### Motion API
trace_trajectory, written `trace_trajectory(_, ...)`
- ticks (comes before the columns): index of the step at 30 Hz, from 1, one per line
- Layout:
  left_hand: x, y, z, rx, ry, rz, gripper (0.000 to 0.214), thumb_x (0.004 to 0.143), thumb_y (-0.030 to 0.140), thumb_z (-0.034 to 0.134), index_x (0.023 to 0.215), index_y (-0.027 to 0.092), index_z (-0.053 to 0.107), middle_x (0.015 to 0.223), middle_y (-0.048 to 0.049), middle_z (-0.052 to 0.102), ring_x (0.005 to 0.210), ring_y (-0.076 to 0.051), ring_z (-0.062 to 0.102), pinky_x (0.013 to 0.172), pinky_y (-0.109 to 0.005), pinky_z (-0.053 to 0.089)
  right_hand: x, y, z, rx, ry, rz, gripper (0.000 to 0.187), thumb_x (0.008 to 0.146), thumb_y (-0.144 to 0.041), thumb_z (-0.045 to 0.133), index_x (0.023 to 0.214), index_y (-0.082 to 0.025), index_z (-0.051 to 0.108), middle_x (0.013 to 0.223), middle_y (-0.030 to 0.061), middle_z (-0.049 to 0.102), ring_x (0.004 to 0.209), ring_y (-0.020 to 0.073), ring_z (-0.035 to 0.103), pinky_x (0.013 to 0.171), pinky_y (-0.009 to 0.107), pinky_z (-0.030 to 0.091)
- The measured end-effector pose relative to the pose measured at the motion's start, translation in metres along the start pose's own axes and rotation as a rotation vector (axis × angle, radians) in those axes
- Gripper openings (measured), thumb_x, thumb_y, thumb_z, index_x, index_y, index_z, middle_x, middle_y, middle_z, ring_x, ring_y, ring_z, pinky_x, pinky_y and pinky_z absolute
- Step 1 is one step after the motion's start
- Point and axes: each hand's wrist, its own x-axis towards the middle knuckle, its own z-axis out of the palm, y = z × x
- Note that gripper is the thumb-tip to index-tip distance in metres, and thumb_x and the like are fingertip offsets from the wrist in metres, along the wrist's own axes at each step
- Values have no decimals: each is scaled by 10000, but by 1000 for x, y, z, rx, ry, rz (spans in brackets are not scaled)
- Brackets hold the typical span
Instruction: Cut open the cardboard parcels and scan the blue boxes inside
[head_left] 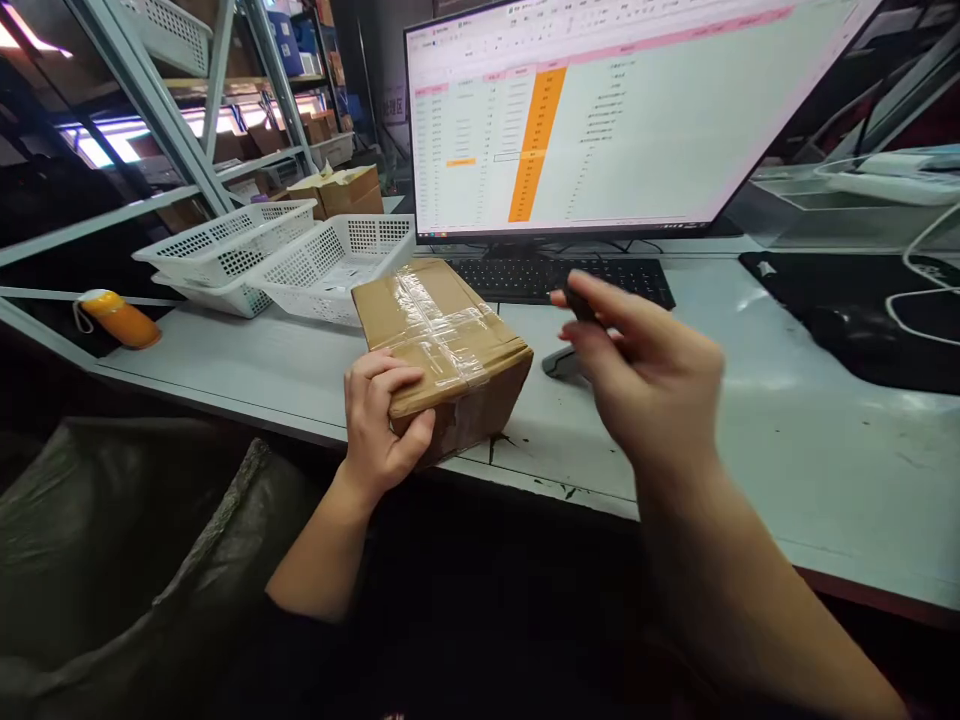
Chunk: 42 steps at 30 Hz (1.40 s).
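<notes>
A taped cardboard box (382,310) rests at the front edge of the desk, clear tape crossing its top. My left hand (382,415) grips its near left corner, fingers on the top and thumb on the front side. To the right of the box, my right hand (652,370) is raised above the desk, apart from the box. Its fingers are closed on a small dark tool (581,303), mostly hidden, its kind unclear. Partly behind that hand, a grey object (559,362) lies on the desk.
A monitor (637,130) with a spreadsheet stands behind a black keyboard (517,280). White plastic baskets (330,270) and an orange bottle (120,318) are at left. A black mat (817,320) with a mouse lies right. A large dark green sack (150,520) stands below the desk.
</notes>
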Motion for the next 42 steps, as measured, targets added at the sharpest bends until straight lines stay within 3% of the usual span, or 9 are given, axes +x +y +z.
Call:
trace_trajectory(3, 5, -1, 0, 6, 0, -7, 248, 1022, 368, 615, 1218, 226, 668, 1207, -83, 614, 1304, -274, 570, 1217, -485, 443, -44, -33, -13, -273, -85, -282, 367, 974, -134, 701, 1270, -329, 794, 1117, 49, 764, 943, 196, 698, 801, 341, 568)
trace_trajectory(7, 16, 7, -9, 80, -103, 3, 220, 998, 324, 688, 1202, 255, 733, 1176, -54, 647, 1255, -251, 623, 1295, -509, 349, -81, -31, 10, -328, -77, -427, 344, 933, -43, 716, 1186, -258, 807, 997, 52, 748, 845, 167, 648, 763, 300, 548)
trace_trajectory(9, 25, 11, -16, 120, -186, 20, 241, 966, 309, 746, 1203, 270, 759, 1146, -39, 666, 1189, -236, 658, 1314, -524, 323, -89, -20, 23, -320, 2, -415, 332, 930, -39, 718, 1169, -250, 811, 996, 57, 740, 859, 168, 642, 777, 296, 552)
trace_trajectory(14, 41, 13, -22, 103, -293, 91, 268, 980, 273, 738, 1246, 260, 768, 1185, -55, 732, 1139, -220, 715, 1048, -386, 595, -93, -6, 33, -335, 113, -303, 312, 953, -85, 718, 1166, -286, 826, 992, 53, 739, 877, 174, 652, 764, 298, 560)
trace_trajectory(18, 37, 8, -13, 87, -227, 213, 249, 1019, 247, 680, 1255, 230, 755, 1212, -76, 787, 1175, -247, 753, 1073, -426, 607, -93, -10, 36, -346, 118, -248, 291, 988, -151, 709, 1178, -332, 837, 985, 44, 755, 884, 170, 668, 770, 303, 570)
trace_trajectory(24, 32, 2, -5, 84, -139, 262, 237, 1009, 212, 681, 1228, 229, 770, 1148, -71, 807, 1098, -236, 778, 1019, -413, 619, -85, -4, 36, -325, 154, -194, 311, 988, -156, 704, 1177, -361, 840, 979, 41, 750, 899, 179, 660, 791, 322, 557)
trace_trajectory(29, 28, 3, -5, 36, -31, 229, 217, 989, 151, 688, 1158, 234, 795, 1064, -45, 814, 1019, -218, 788, 991, -404, 615, -76, 21, 12, -307, 360, -34, 266, 1017, -225, 666, 1186, -341, 835, 1016, 65, 715, 913, 211, 663, 788, 378, 555)
trace_trajectory(35, 29, 9, 3, 23, -40, 199, 208, 982, 139, 704, 1148, 220, 798, 1083, -54, 818, 1036, -219, 784, 995, -397, 598, -92, 0, 20, -281, 160, -168, 304, 978, -128, 708, 1174, -324, 833, 975, 46, 739, 858, 172, 663, 738, 317, 561)
trace_trajectory(42, 27, 11, 4, 35, -9, 190, 190, 994, 158, 694, 1138, 219, 802, 1064, -56, 823, 1023, -221, 788, 994, -405, 601, -84, -7, 28, -282, 171, -193, 287, 991, -139, 701, 1182, -308, 833, 979, 50, 747, 865, 171, 651, 748, 308, 558)
